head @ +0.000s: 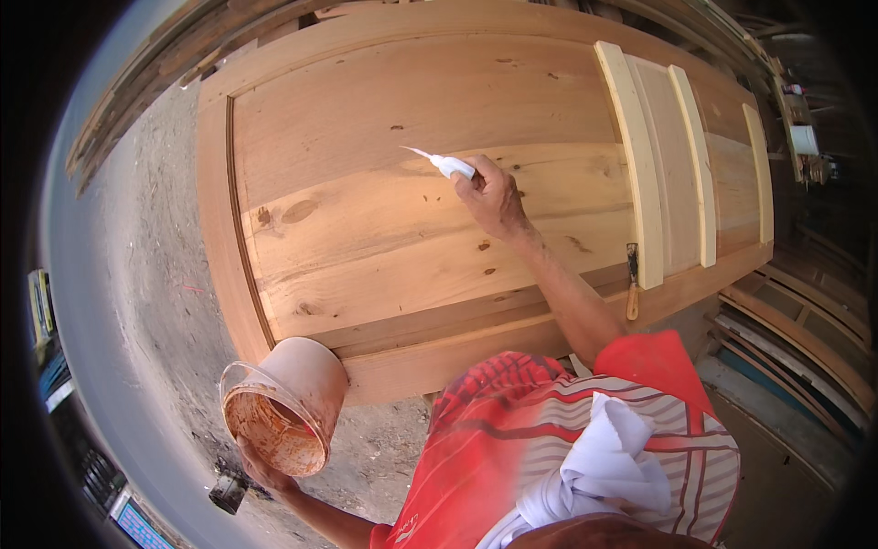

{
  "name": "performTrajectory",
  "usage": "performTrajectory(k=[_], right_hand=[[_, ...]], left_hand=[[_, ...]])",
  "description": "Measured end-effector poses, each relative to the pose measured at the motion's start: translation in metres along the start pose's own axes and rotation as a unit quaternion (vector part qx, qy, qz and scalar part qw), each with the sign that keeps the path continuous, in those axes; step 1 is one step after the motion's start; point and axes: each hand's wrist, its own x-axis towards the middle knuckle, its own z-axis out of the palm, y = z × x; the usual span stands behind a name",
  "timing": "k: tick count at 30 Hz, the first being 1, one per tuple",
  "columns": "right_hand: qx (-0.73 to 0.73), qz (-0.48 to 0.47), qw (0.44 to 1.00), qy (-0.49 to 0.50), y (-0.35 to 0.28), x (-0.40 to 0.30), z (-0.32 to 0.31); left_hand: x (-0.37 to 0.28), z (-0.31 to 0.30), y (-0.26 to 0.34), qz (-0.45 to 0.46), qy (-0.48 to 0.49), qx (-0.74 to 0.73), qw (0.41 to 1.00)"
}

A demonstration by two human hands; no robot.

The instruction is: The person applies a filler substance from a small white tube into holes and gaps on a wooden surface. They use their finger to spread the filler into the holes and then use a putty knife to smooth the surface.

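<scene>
My right hand (495, 199) is closed around a small white bottle (453, 166) with a long thin nozzle, held over a wooden panel door (384, 254). The nozzle points left, close to a dark flaw in the wood; whether it touches cannot be told. At the door's near left corner, my left hand (264, 468) grips the rim of a white plastic bucket (312, 374). The bucket is tilted, its mouth towards me, and reddish-brown residue coats its inside. Several dark knots and filled spots mark the door's panel.
A putty knife (632, 288) with a wooden handle lies at the door's near edge. Pale wooden strips (634, 178) lie across the door's right part. Stacked timber (158, 75) stands beyond it. A dark can (228, 493) is on the ground at lower left.
</scene>
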Motion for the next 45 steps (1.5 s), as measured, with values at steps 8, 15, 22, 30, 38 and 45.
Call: performTrajectory(k=[8,15,22,30,38,45], right_hand=[[0.011,-0.033,0.999,0.003,0.033,-0.067,-0.062],[0.045,-0.071,0.991,0.105,0.053,-0.119,-0.152],[0.123,0.002,0.98,0.156,0.125,-0.169,-0.265],[0.201,0.094,0.948,0.229,0.181,-0.2,-0.336],[0.264,0.127,0.928,0.23,0.19,-0.179,-0.334],[0.281,0.145,0.925,0.209,0.181,-0.132,-0.331]], left_hand=[[-0.042,0.015,0.015,0.028,-0.093,0.069,0.993],[-0.134,0.067,0.012,0.019,-0.093,-0.034,0.995],[-0.231,0.126,0.024,0.077,-0.14,-0.036,0.987],[-0.266,0.169,0.038,0.076,-0.233,0.054,0.968],[-0.258,0.182,0.038,0.07,-0.246,0.123,0.959],[-0.255,0.183,0.029,0.039,-0.214,0.164,0.962]])
